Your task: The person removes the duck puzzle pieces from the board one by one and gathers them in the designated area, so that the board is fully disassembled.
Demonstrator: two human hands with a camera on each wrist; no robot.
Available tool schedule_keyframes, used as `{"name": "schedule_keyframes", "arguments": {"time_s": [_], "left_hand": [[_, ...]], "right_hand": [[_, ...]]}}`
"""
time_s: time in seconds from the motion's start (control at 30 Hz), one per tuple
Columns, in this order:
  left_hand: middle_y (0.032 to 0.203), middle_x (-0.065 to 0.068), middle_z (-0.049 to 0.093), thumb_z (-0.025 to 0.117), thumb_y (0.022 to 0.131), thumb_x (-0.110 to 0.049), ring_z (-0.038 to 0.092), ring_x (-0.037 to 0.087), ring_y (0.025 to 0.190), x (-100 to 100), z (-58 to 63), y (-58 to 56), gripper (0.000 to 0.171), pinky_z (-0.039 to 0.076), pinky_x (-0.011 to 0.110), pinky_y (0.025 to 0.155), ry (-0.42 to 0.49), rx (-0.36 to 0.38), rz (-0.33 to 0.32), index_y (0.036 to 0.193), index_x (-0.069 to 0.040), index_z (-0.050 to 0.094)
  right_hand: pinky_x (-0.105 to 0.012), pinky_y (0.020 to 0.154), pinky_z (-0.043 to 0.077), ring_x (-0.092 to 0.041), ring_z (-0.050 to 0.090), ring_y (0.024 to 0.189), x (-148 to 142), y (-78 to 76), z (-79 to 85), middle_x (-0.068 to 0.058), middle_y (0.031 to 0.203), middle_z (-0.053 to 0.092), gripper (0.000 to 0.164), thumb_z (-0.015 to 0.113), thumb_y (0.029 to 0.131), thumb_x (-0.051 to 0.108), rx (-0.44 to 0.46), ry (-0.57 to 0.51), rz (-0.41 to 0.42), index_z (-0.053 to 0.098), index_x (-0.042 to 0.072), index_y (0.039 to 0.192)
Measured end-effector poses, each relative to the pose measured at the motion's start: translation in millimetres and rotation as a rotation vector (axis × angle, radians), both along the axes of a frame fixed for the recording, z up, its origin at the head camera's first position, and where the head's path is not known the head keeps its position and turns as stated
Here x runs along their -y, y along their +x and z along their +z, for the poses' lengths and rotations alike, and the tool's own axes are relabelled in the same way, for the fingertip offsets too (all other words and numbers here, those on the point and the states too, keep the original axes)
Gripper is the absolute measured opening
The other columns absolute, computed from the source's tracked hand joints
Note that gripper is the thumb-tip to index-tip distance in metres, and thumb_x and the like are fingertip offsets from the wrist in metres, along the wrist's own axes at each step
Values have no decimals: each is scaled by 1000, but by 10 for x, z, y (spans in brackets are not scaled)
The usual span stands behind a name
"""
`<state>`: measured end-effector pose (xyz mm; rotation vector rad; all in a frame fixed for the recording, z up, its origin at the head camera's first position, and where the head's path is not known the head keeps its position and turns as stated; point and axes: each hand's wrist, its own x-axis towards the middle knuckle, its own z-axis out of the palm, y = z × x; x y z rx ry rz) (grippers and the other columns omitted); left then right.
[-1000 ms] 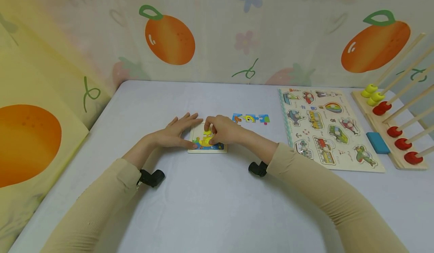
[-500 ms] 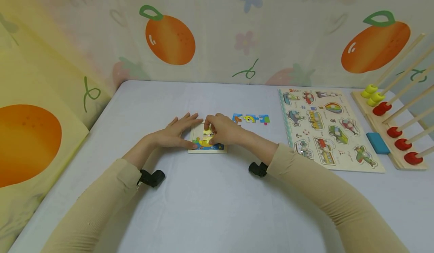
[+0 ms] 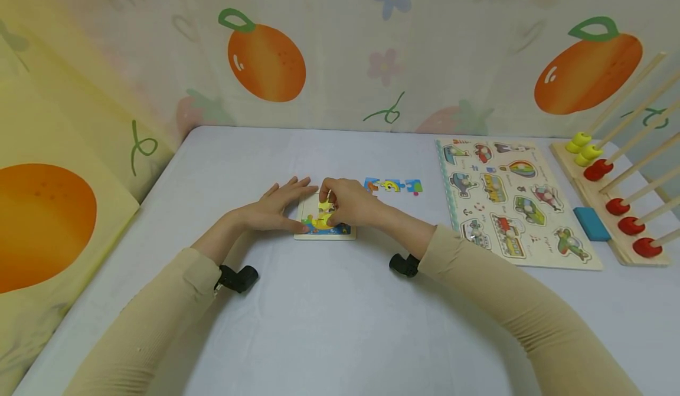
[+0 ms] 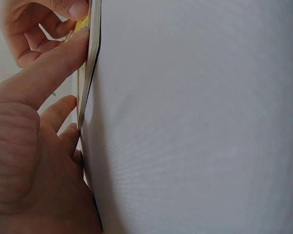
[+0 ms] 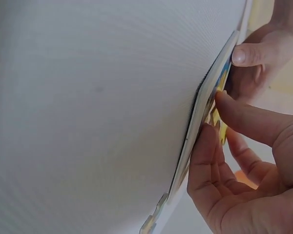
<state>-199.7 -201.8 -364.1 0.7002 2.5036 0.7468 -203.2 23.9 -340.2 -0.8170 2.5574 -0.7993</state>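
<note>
"So, where was the puzzle board [image 3: 324, 236]?"

"Flat on the white-covered desk [image 3: 319, 313], with a part-filled yellow and blue picture in it."

"And the grip of the right hand [image 3: 352, 203]?"

"Drawn close: thumb and fingers pinched a yellow piece [image 3: 326, 206], which was tilted over the board. I couldn't tell whether its lower edge touched down."

"What about the left hand [image 3: 276, 206]?"

"Its fingers were spread and fairly straight, with nothing in its grip. It lay along the board's left side, thumb resting on the near left corner."

"Was anything else around?"

"Yes, loose puzzle pieces [image 3: 392, 186] lay in a row just beyond, to the right. Farther right lay a vehicle board [image 3: 523, 186], then a blue block [image 3: 592, 223] at the edge of a wooden bead stand [image 3: 610, 200]."
</note>
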Motion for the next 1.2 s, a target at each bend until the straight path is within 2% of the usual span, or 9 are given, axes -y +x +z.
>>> {"name": "schedule_keyframes", "arguments": {"time_s": [0.23,0.43,0.63,0.87,1.2], "left_hand": [[170,6,6,71,85,-40,-8,31,158,6,-7,0,89,-9,61,124,0,0,0,158,-20,24],[170,7,6,71,85,-39,-7,32,158,-3,1,5,89,-9,62,124,-3,0,5,158,-20,24],[170,6,6,72,85,-39,-7,31,158,-4,1,3,89,-9,62,124,0,-1,3,158,-20,25],[170,4,5,71,85,-39,-8,31,158,-6,-5,5,89,-10,62,123,-2,5,6,158,-20,24],[170,4,6,71,85,-40,-7,32,158,-4,-13,-4,89,-8,62,124,-9,-2,7,158,-20,24]], "right_hand": [[-23,73,44,-18,54,84,7,19,-2,-8,97,60,29,70,88,7,-19,-5,-18,55,7,113],[-19,66,42,-15,51,73,2,19,0,-4,86,57,23,63,94,8,-5,-33,-45,53,7,115],[-17,63,47,-12,53,66,-14,-26,-14,-3,82,57,21,64,93,6,73,-101,-71,58,7,113],[-20,63,59,-13,66,67,-28,-80,37,-6,85,58,28,66,92,5,208,-163,-137,55,2,118],[-28,69,62,-22,73,70,-120,-128,171,-7,86,59,29,68,90,6,218,-205,-156,59,0,117]]}}
